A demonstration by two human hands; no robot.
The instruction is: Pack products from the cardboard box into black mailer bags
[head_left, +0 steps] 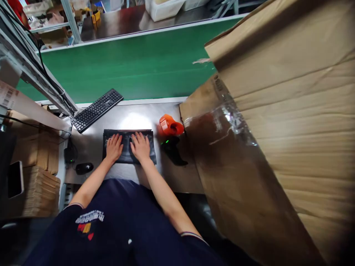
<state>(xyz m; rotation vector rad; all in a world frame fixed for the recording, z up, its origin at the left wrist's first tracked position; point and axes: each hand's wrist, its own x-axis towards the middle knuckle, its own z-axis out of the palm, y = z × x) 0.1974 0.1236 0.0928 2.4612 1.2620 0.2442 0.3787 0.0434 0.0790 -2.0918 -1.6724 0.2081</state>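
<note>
A flat black plastic bag (pixel 151 142) lies on the steel worktable (pixel 183 177) in front of me. My left hand (pixel 113 146) rests flat on its left half, fingers spread. My right hand (pixel 141 146) lies flat on its middle, fingers spread too. Both palms press down on the bag and neither hand grips anything.
A black keyboard (pixel 96 109) sits at the back left, a black mouse (pixel 84 168) at the left edge. An orange tape dispenser (pixel 169 125) and a black scanner (pixel 173 151) stand right of the bag. A large cardboard box (pixel 277 122) fills the right side. A green conveyor belt (pixel 133 66) runs behind.
</note>
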